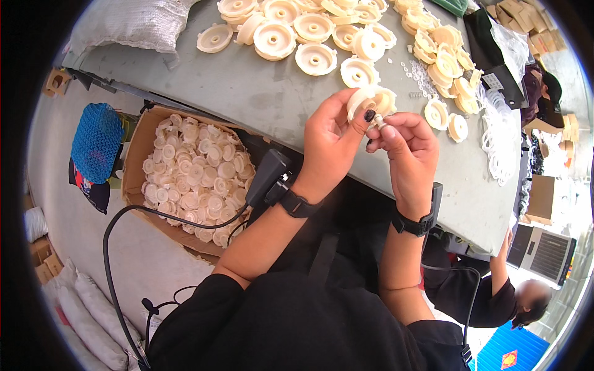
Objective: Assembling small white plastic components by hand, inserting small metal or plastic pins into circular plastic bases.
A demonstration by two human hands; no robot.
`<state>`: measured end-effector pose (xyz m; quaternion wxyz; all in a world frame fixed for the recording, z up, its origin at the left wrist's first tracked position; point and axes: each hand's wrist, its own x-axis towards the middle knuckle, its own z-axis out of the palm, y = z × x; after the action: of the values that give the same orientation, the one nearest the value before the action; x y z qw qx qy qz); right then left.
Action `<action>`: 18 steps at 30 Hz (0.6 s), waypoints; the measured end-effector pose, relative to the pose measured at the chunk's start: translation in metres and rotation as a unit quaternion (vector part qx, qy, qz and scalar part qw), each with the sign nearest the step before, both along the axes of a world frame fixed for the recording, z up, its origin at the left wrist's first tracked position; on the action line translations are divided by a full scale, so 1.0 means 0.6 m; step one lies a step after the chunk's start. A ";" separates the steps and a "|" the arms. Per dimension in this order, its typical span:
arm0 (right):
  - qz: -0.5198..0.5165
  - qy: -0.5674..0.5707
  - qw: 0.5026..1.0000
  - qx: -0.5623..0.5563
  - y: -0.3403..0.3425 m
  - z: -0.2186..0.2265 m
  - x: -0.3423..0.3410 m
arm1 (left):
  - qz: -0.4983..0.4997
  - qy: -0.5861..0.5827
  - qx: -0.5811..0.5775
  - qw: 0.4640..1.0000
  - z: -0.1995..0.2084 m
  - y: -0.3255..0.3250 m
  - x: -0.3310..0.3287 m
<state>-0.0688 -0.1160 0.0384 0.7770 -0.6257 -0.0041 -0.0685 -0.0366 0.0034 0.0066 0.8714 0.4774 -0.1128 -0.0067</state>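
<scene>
Both hands work above the grey table [260, 99]: left hand [328, 145] grasps a cream round plastic wheel [371, 102], while right hand [405, 148] pinches a small white ring [382, 123] against it.

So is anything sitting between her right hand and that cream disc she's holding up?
Nothing visible. The left hand holds the cream disc above the table, and the right hand fingertips already meet it with a small white ring.

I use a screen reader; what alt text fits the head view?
Two bare hands work above a grey table: the left hand holds a cream plastic disc while the right hand pinches a small ring against it. More discs cover the table and fill a cardboard box.
</scene>
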 end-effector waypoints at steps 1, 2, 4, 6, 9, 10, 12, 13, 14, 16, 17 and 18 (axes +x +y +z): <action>0.006 -0.010 1.000 -0.023 -0.002 -0.002 0.000 | -0.001 0.000 0.001 1.000 0.000 -0.001 0.000; 0.004 -0.010 1.000 -0.021 -0.001 -0.003 0.000 | 0.009 -0.006 0.007 1.000 -0.001 -0.002 0.000; -0.021 -0.002 0.999 -0.026 0.003 -0.001 0.001 | 0.018 -0.011 0.014 1.000 -0.002 -0.002 -0.001; -0.031 0.004 0.999 -0.014 0.005 0.000 0.003 | 0.007 -0.018 0.000 1.000 0.000 -0.001 -0.001; -0.040 0.008 0.999 -0.015 0.002 -0.005 0.004 | 0.003 -0.036 0.001 0.999 -0.003 0.000 0.000; -0.039 0.008 0.999 -0.027 0.001 -0.007 0.004 | 0.002 -0.036 0.002 0.999 -0.005 -0.001 0.001; -0.052 0.002 0.999 -0.016 0.006 -0.006 0.004 | -0.001 -0.041 -0.006 0.999 -0.009 -0.005 0.001; -0.063 -0.004 0.998 -0.007 0.008 -0.004 0.004 | -0.003 -0.041 -0.005 0.999 -0.009 -0.005 0.001; -0.064 -0.003 0.998 -0.006 0.008 -0.003 0.004 | -0.008 -0.050 0.011 0.999 -0.008 -0.004 0.001; -0.066 0.006 0.998 -0.005 0.003 0.000 0.004 | -0.013 -0.059 0.028 0.998 -0.007 -0.003 0.001; -0.067 0.006 0.998 -0.004 -0.001 0.000 0.005 | -0.013 -0.059 0.025 0.998 -0.007 -0.003 0.001; -0.048 0.015 0.999 -0.009 -0.005 0.001 0.005 | -0.013 -0.060 0.023 0.998 -0.007 -0.002 0.000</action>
<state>-0.0657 -0.1193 0.0387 0.7673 -0.6330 0.0372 -0.0962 -0.0365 0.0020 0.0022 0.8517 0.4954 -0.1705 0.0083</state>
